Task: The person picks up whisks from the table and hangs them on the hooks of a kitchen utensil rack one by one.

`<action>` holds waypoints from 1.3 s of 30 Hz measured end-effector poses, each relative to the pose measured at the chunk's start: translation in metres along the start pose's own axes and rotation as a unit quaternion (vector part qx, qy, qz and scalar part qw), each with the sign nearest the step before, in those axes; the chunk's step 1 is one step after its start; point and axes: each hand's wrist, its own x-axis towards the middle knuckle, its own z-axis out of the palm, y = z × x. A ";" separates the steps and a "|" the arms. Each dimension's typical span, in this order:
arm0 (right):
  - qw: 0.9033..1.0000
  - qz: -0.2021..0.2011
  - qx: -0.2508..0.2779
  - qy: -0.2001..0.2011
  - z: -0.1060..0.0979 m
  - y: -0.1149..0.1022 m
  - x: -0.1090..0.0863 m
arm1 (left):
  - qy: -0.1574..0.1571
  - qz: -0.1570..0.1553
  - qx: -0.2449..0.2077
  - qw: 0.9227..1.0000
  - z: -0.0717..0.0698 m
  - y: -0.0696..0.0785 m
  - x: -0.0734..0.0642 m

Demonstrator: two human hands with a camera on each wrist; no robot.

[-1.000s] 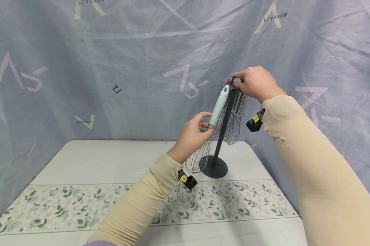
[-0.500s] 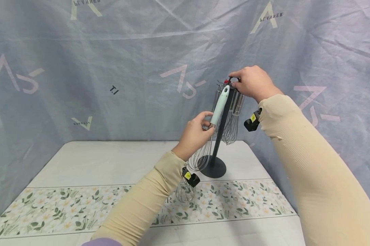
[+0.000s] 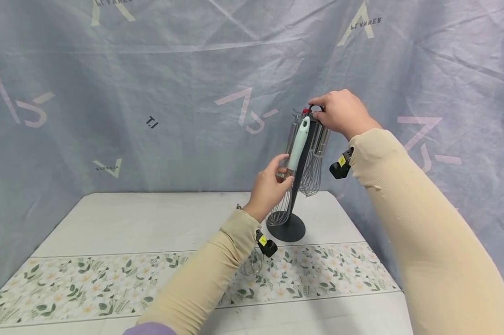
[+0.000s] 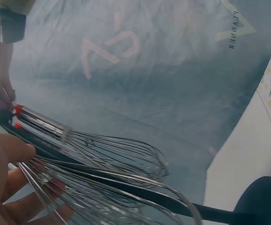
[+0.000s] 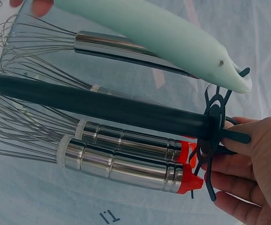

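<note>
My left hand [image 3: 268, 188] holds a whisk with a mint-green handle [image 3: 299, 146] where the handle meets the wires. Its wire loops point down in front of the black stand [image 3: 292, 232]. In the right wrist view, a hook tip [image 5: 244, 72] of the stand shows through the hole at the handle's end. My right hand [image 3: 344, 111] grips the top of the stand, thumb and fingers at its black ring. Several metal-handled whisks [image 5: 121, 161] hang from the other hooks, some with red ends. In the left wrist view, my thumb [image 4: 20, 147] lies over the whisk, fingers beneath the wires.
Under my left forearm another whisk [image 3: 252, 263] lies on the table, mostly hidden. A white cloth with a floral band [image 3: 88, 288] covers the table. A grey printed curtain [image 3: 172, 116] hangs behind it and at the sides.
My left hand has brought the whisk's wires rightward, closer to the stand's pole, and the whisk is more upright. My right hand keeps its grip on the stand's top. The head view has shifted slightly.
</note>
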 end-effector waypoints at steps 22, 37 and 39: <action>1.000 -0.005 0.003 -0.010 0.000 -0.002 0.002 | -0.080 -0.132 -0.029 0.988 0.022 -0.070 -0.048; 1.000 -0.020 0.008 -0.010 -0.001 0.005 0.003 | 0.010 -0.109 -0.048 0.993 -0.006 -0.104 -0.092; 1.000 -0.021 0.012 -0.013 -0.001 0.007 0.003 | 0.019 -0.117 -0.048 0.992 -0.007 -0.110 -0.097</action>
